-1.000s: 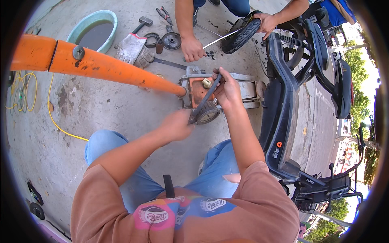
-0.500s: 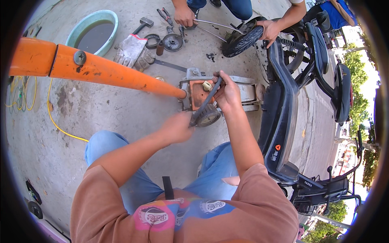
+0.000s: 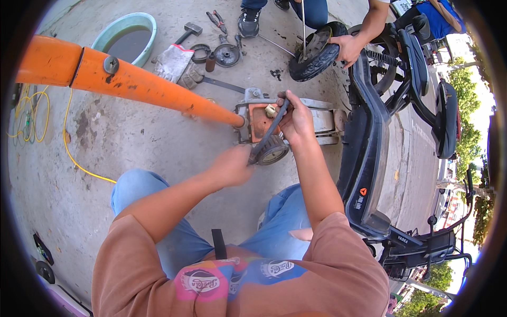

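Two hands share one round gauge (image 3: 274,152), which we hold in the air between them, just on our side of the jack. Its casing is thick, dark and ribbed around the edge, and its pale dial is tilted upward; the markings are too small for us to read. A dark grey hose (image 3: 270,130) slants across it, running up and to the right.

Our left hand (image 3: 234,166) is blurred, with its fingers curled around the dark left end of the gauge. Our right hand (image 3: 297,120) pinches the upper end of the hose between thumb and fingers.

Behind both hands sits the jack (image 3: 258,127), grey with an orange plate, its long orange handle (image 3: 153,89) rising to the left. Farther out on the concrete floor (image 3: 153,148) we see gloves (image 3: 175,59), a hammer (image 3: 191,29), pliers (image 3: 216,21) and a green basin (image 3: 151,45) of murky water. To the right stands a black scooter (image 3: 360,142); near it, a co-worker's hand (image 3: 346,49) grips a wheel (image 3: 316,64).
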Available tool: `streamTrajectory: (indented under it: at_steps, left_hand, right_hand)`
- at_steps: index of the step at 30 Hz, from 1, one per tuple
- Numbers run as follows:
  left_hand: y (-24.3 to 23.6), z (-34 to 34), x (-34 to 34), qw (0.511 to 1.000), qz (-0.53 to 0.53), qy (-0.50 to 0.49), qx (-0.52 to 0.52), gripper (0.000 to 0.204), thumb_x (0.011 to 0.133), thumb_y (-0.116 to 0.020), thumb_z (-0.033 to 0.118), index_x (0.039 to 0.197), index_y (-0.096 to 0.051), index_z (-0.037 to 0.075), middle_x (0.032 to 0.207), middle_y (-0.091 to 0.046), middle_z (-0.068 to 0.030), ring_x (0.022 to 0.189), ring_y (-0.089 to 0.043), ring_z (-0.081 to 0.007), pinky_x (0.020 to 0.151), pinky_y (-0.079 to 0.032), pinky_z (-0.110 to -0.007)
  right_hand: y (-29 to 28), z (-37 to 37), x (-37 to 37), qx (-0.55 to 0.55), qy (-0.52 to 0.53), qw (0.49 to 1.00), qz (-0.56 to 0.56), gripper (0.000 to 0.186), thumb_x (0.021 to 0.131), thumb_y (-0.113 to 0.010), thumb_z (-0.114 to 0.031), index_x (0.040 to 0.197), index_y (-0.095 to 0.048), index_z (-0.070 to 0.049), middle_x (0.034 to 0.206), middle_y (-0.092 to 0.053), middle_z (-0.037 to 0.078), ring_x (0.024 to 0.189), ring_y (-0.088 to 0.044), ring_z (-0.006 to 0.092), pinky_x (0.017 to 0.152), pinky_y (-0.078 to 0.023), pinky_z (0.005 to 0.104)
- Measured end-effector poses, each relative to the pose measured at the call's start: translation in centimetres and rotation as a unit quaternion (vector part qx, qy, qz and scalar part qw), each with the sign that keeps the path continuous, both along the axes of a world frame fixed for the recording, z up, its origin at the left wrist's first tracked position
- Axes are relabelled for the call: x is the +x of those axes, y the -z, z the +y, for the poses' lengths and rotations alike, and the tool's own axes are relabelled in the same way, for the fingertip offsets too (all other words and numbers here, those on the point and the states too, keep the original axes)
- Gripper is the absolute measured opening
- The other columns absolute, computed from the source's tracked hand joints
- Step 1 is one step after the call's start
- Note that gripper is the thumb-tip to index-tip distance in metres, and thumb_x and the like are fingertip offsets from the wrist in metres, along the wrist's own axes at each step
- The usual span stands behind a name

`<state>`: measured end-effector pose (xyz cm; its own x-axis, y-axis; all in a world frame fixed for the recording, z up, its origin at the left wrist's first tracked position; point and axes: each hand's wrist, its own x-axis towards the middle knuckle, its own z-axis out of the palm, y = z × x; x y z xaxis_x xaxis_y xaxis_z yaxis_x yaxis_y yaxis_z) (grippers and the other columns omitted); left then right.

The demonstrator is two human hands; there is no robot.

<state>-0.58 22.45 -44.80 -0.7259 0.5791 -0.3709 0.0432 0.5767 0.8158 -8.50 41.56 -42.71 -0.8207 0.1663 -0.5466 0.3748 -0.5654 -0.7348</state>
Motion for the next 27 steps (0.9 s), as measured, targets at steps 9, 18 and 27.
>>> streamTrajectory:
  at_steps: [9, 18, 27]
  left_hand:
    - [0.44, -0.10, 0.28, 1.000, 0.022, 0.005, -0.003, 0.033, 0.081, -0.065, 0.017, 0.106, -0.056, -0.001, 0.105, -0.060, -0.0226, 0.102, -0.057, -0.0410, 0.084, -0.046, -0.048]
    - [0.33, -0.12, 0.29, 1.000, 0.018, 0.003, 0.000, 0.031, 0.080, -0.066, 0.017, 0.104, -0.057, 0.000, 0.103, -0.061, -0.0218, 0.100, -0.058, -0.0408, 0.083, -0.046, -0.048]
    - [-0.03, -0.12, 0.21, 1.000, 0.011, 0.005, -0.006, 0.030, 0.081, -0.065, 0.016, 0.105, -0.056, 0.000, 0.103, -0.061, -0.0218, 0.101, -0.057, -0.0407, 0.083, -0.046, -0.048]
  right_hand:
    - [0.05, -0.24, 0.03, 0.007, 0.001, 1.000, -0.006, 0.025, 0.092, -0.061, -0.025, 0.100, -0.061, -0.001, 0.077, -0.061, 0.005, 0.061, -0.048, 0.0111, 0.057, -0.040, 0.0252]
    - [-0.33, -0.44, 0.09, 0.010, -0.007, 1.000, 0.008, 0.023, 0.096, -0.056, -0.020, 0.098, -0.058, 0.003, 0.075, -0.058, 0.006, 0.068, -0.057, 0.0145, 0.065, -0.052, 0.0262]
    - [-0.50, -0.65, -0.02, 0.022, -0.006, 1.000, -0.002, 0.024, 0.096, -0.056, -0.021, 0.100, -0.059, 0.003, 0.075, -0.059, 0.005, 0.067, -0.058, 0.0147, 0.066, -0.052, 0.0269]
